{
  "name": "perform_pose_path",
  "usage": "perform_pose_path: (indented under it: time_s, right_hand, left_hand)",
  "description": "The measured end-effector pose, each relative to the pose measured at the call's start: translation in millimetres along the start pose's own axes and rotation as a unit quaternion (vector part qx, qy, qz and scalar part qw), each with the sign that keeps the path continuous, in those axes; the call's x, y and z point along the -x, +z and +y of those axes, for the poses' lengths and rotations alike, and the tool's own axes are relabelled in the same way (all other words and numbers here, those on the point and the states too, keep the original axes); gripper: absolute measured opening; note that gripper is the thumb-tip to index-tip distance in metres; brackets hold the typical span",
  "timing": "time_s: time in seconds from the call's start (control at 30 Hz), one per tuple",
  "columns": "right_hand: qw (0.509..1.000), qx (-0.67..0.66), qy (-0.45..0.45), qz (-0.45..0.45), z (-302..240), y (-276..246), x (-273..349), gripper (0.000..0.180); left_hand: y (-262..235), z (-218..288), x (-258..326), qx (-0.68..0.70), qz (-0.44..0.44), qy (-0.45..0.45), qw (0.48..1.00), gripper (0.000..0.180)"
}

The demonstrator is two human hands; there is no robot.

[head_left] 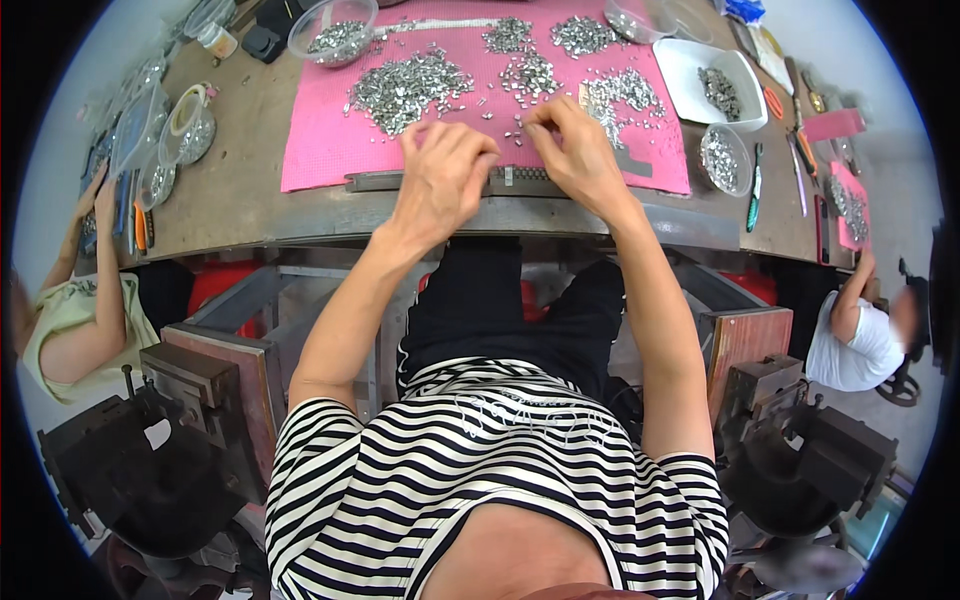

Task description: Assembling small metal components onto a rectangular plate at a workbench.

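My left hand is over the front of the pink mat, fingers curled and closed; whatever its fingertips hold is too small to make out. Across from it my right hand has thumb and fingers pinched together, and their contents cannot be made out either. Between and below the hands a dark, notched metal strip lies along the mat's front edge, with a small shiny piece on it. Beyond the left hand spreads a large heap of small silvery metal pieces. A smaller heap lies farther back between the hands.
More metal pieces lie right of my right hand. A clear bowl stands back left; a white tray and a clear cup stand right. A green-handled tool lies beyond. Other people work at both sides.
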State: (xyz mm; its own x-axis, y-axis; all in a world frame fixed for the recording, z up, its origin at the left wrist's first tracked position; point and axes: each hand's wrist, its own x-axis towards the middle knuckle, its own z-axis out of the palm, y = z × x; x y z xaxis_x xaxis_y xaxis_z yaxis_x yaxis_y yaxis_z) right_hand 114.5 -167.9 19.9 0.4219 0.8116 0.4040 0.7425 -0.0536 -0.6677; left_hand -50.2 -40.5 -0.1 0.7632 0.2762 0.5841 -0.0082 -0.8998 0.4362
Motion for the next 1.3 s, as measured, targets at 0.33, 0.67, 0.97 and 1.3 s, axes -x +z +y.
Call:
perform_pose_path:
  time_s: [0.33, 0.67, 0.97, 1.3]
  right_hand:
    - [0.994, 0.068, -0.086, 0.000, 0.2, 6.6, 48.6, 0.016]
    - [0.971, 0.156, -0.180, 0.017, -0.9, 4.9, 52.4, 0.016]
    - [0.980, 0.125, -0.151, 0.032, 1.8, 10.8, 5.9, 0.010]
    - [0.977, 0.182, -0.105, -0.020, 11.0, 66.4, -47.7, 0.010]
  left_hand:
    - [20.1, 14.4, 9.6, 0.009, -0.005, 0.030, 0.999, 0.014]
    - [2.6, -14.1, 2.4, -0.061, 0.028, -0.049, 0.997, 0.032]
    - [-30.4, -30.7, 23.7, -0.078, -0.132, -0.100, 0.983, 0.041]
    - [-39.5, -38.8, 17.5, -0.084, 0.054, -0.137, 0.986, 0.009]
